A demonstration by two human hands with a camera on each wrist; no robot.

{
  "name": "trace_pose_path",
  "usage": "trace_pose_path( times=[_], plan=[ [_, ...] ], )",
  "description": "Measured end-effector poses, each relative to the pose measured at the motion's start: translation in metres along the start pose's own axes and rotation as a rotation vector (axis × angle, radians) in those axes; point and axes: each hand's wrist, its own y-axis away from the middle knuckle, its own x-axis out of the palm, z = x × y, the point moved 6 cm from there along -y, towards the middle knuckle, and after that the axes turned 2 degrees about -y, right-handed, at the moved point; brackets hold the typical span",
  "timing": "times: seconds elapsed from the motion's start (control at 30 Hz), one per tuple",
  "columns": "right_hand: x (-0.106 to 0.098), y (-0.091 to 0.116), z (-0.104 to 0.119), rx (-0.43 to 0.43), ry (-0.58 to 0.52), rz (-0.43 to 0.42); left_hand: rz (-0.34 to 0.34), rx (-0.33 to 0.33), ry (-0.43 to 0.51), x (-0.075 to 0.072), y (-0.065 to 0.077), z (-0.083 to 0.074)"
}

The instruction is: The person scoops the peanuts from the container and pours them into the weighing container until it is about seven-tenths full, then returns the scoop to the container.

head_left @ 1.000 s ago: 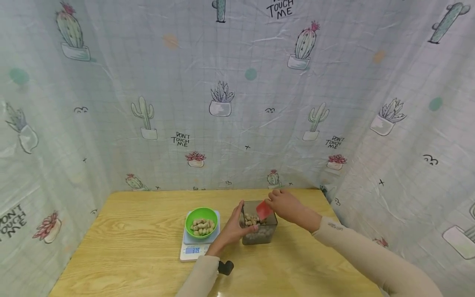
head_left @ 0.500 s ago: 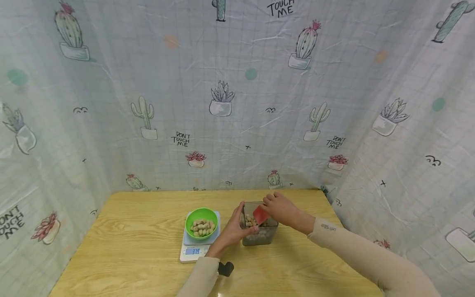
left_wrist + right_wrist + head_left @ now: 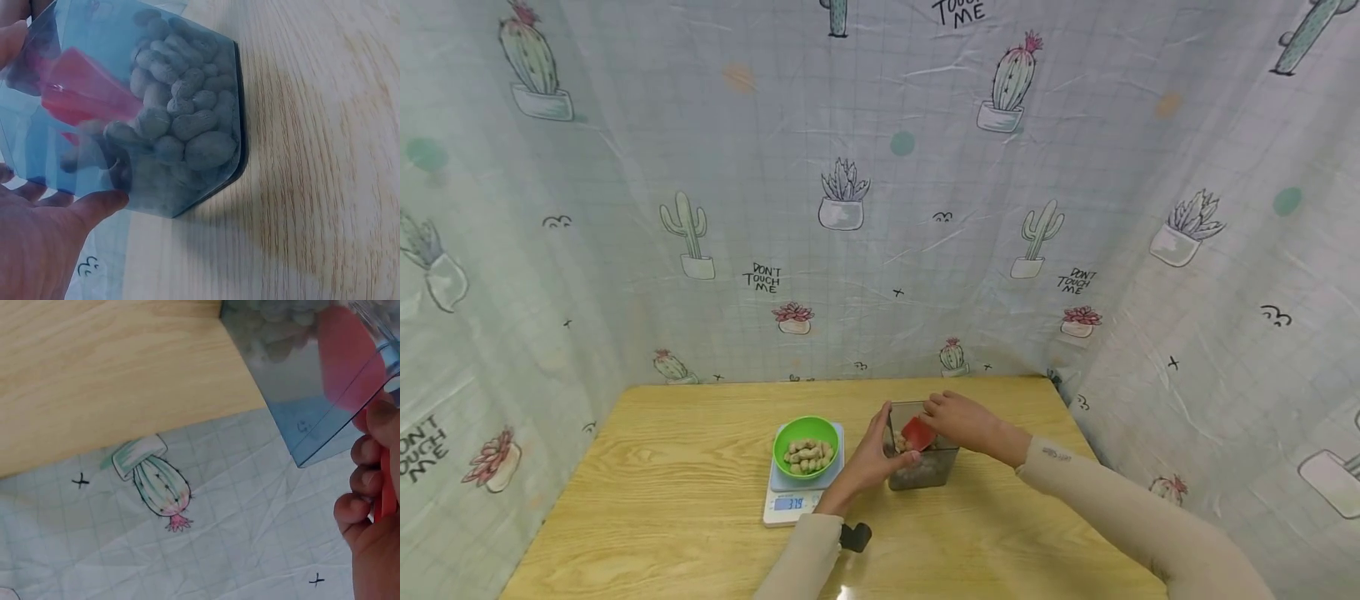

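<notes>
A clear grey plastic container (image 3: pixel 922 477) of unshelled peanuts (image 3: pixel 187 112) stands on the table, right of centre. My left hand (image 3: pixel 871 457) grips its left side, thumb across the front and fingers along the far side. In my right hand (image 3: pixel 962 419) is the handle of a red scoop (image 3: pixel 917 434). Its blade is down inside the container, among the peanuts, and shows through the wall in the left wrist view. The right wrist view shows fingers curled round the red handle, close by the container's rim. Part of the blade is hidden by the peanuts.
Left of the container, a green bowl (image 3: pixel 781 464) holding peanuts sits on a white kitchen scale (image 3: pixel 805 502), whose display appears to read 379. A cactus-print curtain (image 3: pixel 880 250) hangs behind the wooden table (image 3: pixel 685 492) and along both sides.
My right hand has moved left with the red scoop, whose blade has gone lower and further left into the peanuts. My left hand keeps its hold on the container.
</notes>
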Motion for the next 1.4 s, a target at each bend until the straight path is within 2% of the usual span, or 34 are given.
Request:
trace_pose_path(
  times=[0.13, 0.37, 0.53, 0.7, 0.97, 1.13, 1.4],
  plan=[
    [0.004, -0.002, -0.001, 0.004, -0.061, 0.028, 0.014, -0.023, 0.018, 0.001, 0.001, 0.001],
    [0.01, 0.003, 0.002, -0.014, -0.213, -0.051, 0.025, -0.012, 0.013, 0.003, 0.001, 0.0],
    [0.006, 0.001, 0.001, -0.007, -0.316, -0.119, 0.02, -0.018, 0.01, 0.003, 0.0, 0.0],
    [0.002, 0.004, -0.002, 0.009, -0.491, -0.116, 0.021, -0.017, 0.006, 0.002, 0.0, -0.001],
    [0.003, 0.009, -0.009, 0.029, -0.572, -0.204, 0.02, 0.0, -0.016, -0.002, -0.003, -0.002],
    [0.004, 0.016, -0.019, 0.077, -0.687, -0.196, 0.026, -0.006, -0.013, -0.003, -0.002, -0.004],
    [0.012, 0.025, -0.027, 0.172, -0.848, -0.096, 0.025, -0.018, -0.009, -0.003, -0.002, -0.004]
  ],
)
